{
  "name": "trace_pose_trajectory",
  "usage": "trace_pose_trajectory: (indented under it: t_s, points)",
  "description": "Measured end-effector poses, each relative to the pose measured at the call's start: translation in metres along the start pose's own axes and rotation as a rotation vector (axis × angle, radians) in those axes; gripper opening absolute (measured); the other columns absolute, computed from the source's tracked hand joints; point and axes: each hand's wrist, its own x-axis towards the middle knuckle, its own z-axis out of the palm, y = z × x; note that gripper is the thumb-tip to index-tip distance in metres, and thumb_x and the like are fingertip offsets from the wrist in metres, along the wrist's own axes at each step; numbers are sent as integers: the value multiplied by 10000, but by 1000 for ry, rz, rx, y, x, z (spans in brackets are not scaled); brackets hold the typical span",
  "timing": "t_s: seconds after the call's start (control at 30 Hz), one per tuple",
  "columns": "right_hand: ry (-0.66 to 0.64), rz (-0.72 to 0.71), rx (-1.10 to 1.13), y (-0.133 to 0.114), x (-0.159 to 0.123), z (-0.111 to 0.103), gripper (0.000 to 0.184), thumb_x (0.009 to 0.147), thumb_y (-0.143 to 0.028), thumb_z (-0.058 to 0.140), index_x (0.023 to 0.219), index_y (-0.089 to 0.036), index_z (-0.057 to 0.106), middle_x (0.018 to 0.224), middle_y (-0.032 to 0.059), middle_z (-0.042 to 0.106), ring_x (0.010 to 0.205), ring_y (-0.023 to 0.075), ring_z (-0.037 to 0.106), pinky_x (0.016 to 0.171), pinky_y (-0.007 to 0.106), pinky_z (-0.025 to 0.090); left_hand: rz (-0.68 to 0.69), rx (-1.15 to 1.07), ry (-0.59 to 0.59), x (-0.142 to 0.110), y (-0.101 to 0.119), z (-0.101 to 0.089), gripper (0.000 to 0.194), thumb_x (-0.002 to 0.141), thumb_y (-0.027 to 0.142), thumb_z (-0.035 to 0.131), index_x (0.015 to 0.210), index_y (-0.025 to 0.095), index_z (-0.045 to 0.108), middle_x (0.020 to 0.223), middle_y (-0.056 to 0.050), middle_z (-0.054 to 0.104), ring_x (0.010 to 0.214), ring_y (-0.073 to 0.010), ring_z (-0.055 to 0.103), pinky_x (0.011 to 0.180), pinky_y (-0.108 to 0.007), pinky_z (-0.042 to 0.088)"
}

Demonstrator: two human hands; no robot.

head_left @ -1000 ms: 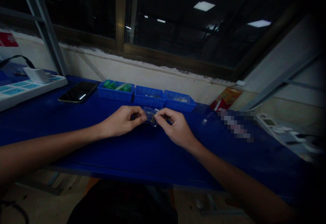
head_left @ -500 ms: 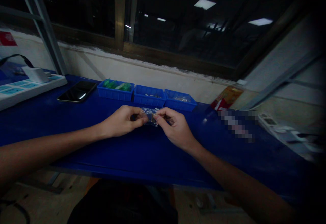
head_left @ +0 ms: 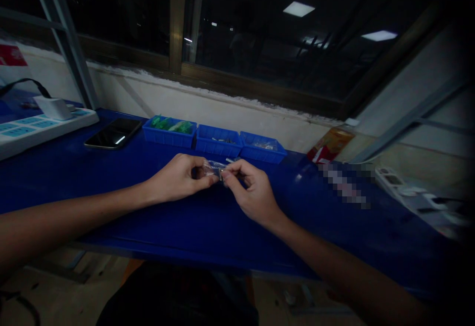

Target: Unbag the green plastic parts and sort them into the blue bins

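Above the blue table [head_left: 178,222], both hands meet around a small clear plastic bag [head_left: 213,166]. My left hand [head_left: 181,176] pinches the bag's left side between thumb and fingers. On the other side, my right hand [head_left: 252,187] is closed at the bag's right end, its thumb and forefinger on a small metallic piece [head_left: 222,173]. Whether that piece is inside the bag or at its mouth, I cannot tell. A thin light-coloured object [head_left: 230,160] shows just behind the right fingertips; its kind is too small to make out.
Along the wall stand blue bins: one with green plastic packets [head_left: 172,125], a middle bin [head_left: 218,146] with small metal parts, and a right bin [head_left: 264,154] with clear bags. A phone [head_left: 113,134] and a power strip [head_left: 48,127] lie left; another strip [head_left: 403,187] lies right.
My right hand has shifted slightly left and down, closer to my left fingers. Less of the bag shows between the hands now. Bins and phone stay in place.
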Motion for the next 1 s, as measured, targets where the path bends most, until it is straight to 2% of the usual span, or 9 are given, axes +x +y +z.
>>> trace_pose_trajectory:
  t_s: [0.27, 0.4, 0.5, 0.63, 0.73, 0.8, 1.0]
  points:
    - [-57, -75, -117, 1, 1, -1, 40, 769, -210, 536, 770, -170, 536, 663, -9, 553, 596, 94, 507, 568, 226, 412, 26, 18, -10, 0, 0, 1, 235, 806, 322, 477, 773, 129, 607, 653, -1, 586, 595, -111, 510, 565, -216, 360]
    - [-130, -88, -191, 3, 6, -9, 64, 733, -174, 532, 672, -168, 513, 636, -10, 530, 597, 101, 493, 586, 241, 403, 97, 62, -6, 0, 0, 2, 183, 791, 281, 505, 774, 139, 619, 654, 0, 600, 604, -115, 539, 574, -219, 373]
    - [-211, -99, -244, 4, 10, -16, 88, 693, -150, 534, 618, -170, 492, 603, -20, 507, 589, 103, 474, 587, 246, 388, 137, 54, 36, 0, 1, -1, 164, 785, 258, 515, 780, 136, 624, 706, -12, 627, 642, -119, 564, 607, -222, 399]
    - [-213, -89, -235, 7, 14, -24, 67, 682, -145, 534, 622, -165, 513, 602, -19, 523, 580, 101, 480, 573, 238, 382, 146, -11, 104, 1, 1, -7, 151, 786, 242, 510, 784, 139, 622, 744, -11, 637, 675, -118, 574, 625, -217, 418]
    - [-145, -32, -223, 15, 20, -31, 69, 706, -190, 543, 646, -160, 556, 609, -11, 550, 576, 103, 500, 573, 237, 389, 113, -28, 138, 2, 0, -10, 159, 788, 246, 503, 779, 135, 616, 722, -9, 629, 657, -116, 566, 621, -220, 422]
    - [-33, 26, -224, 26, 28, -40, 107, 717, -253, 557, 677, -158, 588, 614, -4, 567, 572, 110, 510, 566, 242, 394, 109, -28, 134, 3, -1, -9, 160, 789, 246, 499, 774, 133, 611, 718, -11, 628, 654, -115, 563, 624, -222, 425]
    - [338, 195, -311, 87, 49, -86, 215, 693, -338, 552, 706, -150, 655, 668, 33, 633, 622, 150, 554, 600, 270, 409, 197, 95, 21, 1, -8, 0, 136, 793, 214, 490, 763, 132, 595, 715, -17, 617, 660, -119, 557, 638, -239, 421]
